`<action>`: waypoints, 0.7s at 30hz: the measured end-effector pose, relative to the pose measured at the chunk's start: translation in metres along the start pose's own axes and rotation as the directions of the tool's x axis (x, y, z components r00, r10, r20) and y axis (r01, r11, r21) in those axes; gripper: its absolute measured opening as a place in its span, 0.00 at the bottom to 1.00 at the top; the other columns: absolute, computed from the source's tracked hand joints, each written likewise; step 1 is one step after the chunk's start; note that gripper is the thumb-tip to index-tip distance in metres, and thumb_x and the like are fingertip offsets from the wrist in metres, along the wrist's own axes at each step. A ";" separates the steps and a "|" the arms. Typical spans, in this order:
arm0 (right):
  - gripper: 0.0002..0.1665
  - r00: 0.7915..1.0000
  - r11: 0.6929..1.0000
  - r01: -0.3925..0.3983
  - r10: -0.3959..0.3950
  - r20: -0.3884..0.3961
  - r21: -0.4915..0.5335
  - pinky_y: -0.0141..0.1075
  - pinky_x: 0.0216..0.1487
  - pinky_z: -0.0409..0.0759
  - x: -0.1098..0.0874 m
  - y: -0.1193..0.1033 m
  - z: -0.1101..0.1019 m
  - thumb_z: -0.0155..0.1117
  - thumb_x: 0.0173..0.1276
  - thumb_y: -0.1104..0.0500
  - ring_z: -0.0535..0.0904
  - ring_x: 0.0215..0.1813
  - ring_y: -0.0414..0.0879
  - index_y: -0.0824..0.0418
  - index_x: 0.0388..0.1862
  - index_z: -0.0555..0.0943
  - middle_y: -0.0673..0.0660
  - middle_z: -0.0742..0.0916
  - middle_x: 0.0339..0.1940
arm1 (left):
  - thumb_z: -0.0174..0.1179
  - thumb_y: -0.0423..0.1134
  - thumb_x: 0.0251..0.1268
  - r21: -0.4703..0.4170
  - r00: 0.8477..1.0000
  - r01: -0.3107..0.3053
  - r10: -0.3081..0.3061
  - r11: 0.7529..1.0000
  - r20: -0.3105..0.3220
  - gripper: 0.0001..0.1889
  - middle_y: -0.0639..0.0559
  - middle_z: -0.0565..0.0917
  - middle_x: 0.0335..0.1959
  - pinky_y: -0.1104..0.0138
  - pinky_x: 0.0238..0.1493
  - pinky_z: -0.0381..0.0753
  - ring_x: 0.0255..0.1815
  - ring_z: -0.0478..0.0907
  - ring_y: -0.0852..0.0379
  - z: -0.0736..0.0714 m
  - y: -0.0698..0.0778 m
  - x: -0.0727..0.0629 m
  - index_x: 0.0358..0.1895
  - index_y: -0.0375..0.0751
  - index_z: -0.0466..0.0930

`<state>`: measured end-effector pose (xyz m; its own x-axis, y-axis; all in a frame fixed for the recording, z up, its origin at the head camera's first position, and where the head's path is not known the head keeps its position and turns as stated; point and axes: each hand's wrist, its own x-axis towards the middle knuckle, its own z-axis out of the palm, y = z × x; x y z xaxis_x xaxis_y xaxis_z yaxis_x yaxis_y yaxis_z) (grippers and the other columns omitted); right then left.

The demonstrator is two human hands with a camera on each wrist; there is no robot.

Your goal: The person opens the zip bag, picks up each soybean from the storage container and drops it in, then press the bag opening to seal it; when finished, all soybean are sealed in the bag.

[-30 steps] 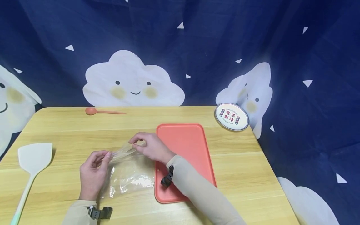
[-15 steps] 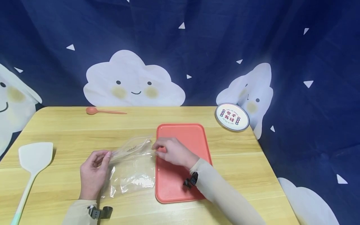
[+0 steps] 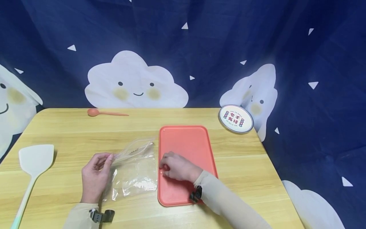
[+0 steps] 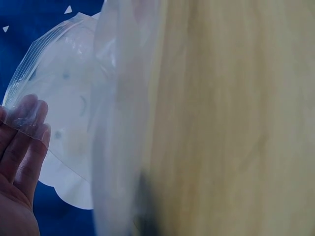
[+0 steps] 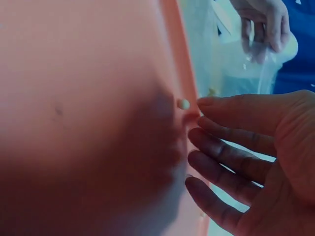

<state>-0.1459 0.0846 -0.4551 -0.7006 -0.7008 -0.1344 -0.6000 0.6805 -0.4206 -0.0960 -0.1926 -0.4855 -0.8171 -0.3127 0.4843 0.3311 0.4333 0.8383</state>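
Note:
My left hand [image 3: 95, 176] pinches one corner of a clear zip bag [image 3: 135, 178] between thumb and fingers. The bag lies to the left of the red tray [image 3: 194, 140], its mouth partly spread, with a few small dark specks near the opening. Over the tray's left side is my right hand [image 3: 178, 167], its fingers loosely bent and spaced apart. A tiny pale bead-like piece [image 5: 183, 103] sits by the tray's rim, just beyond the right thumb tip, not between the fingers. Another small pale piece [image 3: 164, 129] is in the tray's far left corner.
A white spatula [image 3: 36, 162] with a pale green handle end lies at the left. At the back are a red spoon [image 3: 92, 112] and, on the right corner, an oval plate [image 3: 236, 126] with printed characters. A blue cloud-print curtain [image 3: 206, 41] hangs behind the table.
My right hand has let go of the bag's mouth and moved right, then toward me, over the tray's left edge. The left hand keeps its pinch on the bag.

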 end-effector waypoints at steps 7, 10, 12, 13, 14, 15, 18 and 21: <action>0.07 0.999 0.999 -0.039 0.039 0.008 -0.037 0.25 0.42 0.73 0.002 -0.004 0.008 0.72 0.61 0.59 0.70 0.42 0.37 0.52 0.36 0.83 0.42 0.74 0.34 | 0.64 0.19 0.59 0.005 1.000 -0.004 0.004 1.000 -0.001 0.05 0.57 0.86 0.34 0.82 0.41 0.79 0.35 0.81 0.74 0.001 0.001 0.000 0.37 0.26 0.81; 0.07 0.999 0.998 -0.053 0.053 0.004 -0.038 0.25 0.41 0.73 0.003 -0.004 0.010 0.73 0.61 0.58 0.70 0.41 0.37 0.51 0.33 0.81 0.42 0.74 0.35 | 0.64 0.18 0.58 0.000 1.000 -0.007 0.007 1.000 0.001 0.06 0.57 0.86 0.34 0.82 0.41 0.79 0.35 0.81 0.73 0.001 0.001 0.000 0.38 0.26 0.81; 0.07 0.998 0.997 -0.059 0.059 0.001 -0.042 0.26 0.42 0.74 0.004 -0.004 0.012 0.72 0.61 0.57 0.70 0.41 0.37 0.50 0.32 0.80 0.42 0.74 0.35 | 0.63 0.18 0.58 -0.004 1.000 -0.007 0.007 1.000 0.003 0.06 0.57 0.86 0.34 0.81 0.41 0.79 0.35 0.81 0.73 0.001 0.001 0.000 0.38 0.25 0.81; 0.08 0.998 0.997 -0.063 0.063 0.000 -0.043 0.26 0.42 0.74 0.004 -0.004 0.013 0.72 0.62 0.57 0.70 0.42 0.37 0.50 0.32 0.80 0.42 0.74 0.35 | 0.63 0.17 0.58 -0.006 1.000 -0.007 0.007 1.000 0.005 0.06 0.57 0.86 0.35 0.81 0.42 0.79 0.35 0.81 0.73 0.001 0.001 0.000 0.38 0.25 0.81; 0.08 0.998 0.997 -0.065 0.065 -0.001 -0.045 0.26 0.42 0.74 0.005 -0.004 0.013 0.72 0.62 0.57 0.70 0.42 0.38 0.50 0.31 0.79 0.42 0.74 0.35 | 0.63 0.17 0.58 -0.008 1.000 -0.006 0.006 1.000 0.006 0.07 0.57 0.86 0.35 0.81 0.42 0.79 0.35 0.81 0.73 0.001 0.001 -0.001 0.38 0.25 0.81; 0.08 0.998 0.997 -0.066 0.066 -0.002 -0.046 0.26 0.42 0.74 0.005 -0.004 0.014 0.72 0.62 0.57 0.71 0.42 0.38 0.49 0.31 0.79 0.43 0.74 0.35 | 0.63 0.17 0.58 -0.008 1.000 -0.005 0.005 1.000 0.007 0.07 0.57 0.86 0.35 0.81 0.42 0.79 0.35 0.81 0.73 0.001 0.001 -0.001 0.38 0.25 0.81; 0.09 0.998 0.997 -0.067 0.067 0.001 -0.045 0.27 0.42 0.74 0.006 -0.004 0.015 0.72 0.62 0.57 0.71 0.41 0.38 0.49 0.30 0.78 0.43 0.74 0.35 | 0.63 0.18 0.58 -0.008 1.000 0.002 -0.002 1.000 0.005 0.06 0.59 0.85 0.35 0.81 0.41 0.79 0.35 0.81 0.73 0.001 0.000 -0.001 0.38 0.25 0.81; 0.09 0.998 0.997 -0.057 0.057 0.005 -0.044 0.26 0.41 0.74 0.007 -0.003 0.015 0.72 0.62 0.57 0.71 0.40 0.38 0.49 0.30 0.78 0.43 0.74 0.34 | 0.64 0.20 0.60 -0.008 1.000 0.005 -0.005 1.000 0.002 0.05 0.59 0.85 0.35 0.81 0.41 0.79 0.35 0.81 0.72 0.000 0.000 -0.001 0.38 0.25 0.81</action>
<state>-0.1437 0.0745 -0.4680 -0.7318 -0.6617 -0.1632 -0.5754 0.7282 -0.3725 -0.0954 -0.1922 -0.4864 -0.8199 -0.3131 0.4792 0.3302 0.4252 0.8427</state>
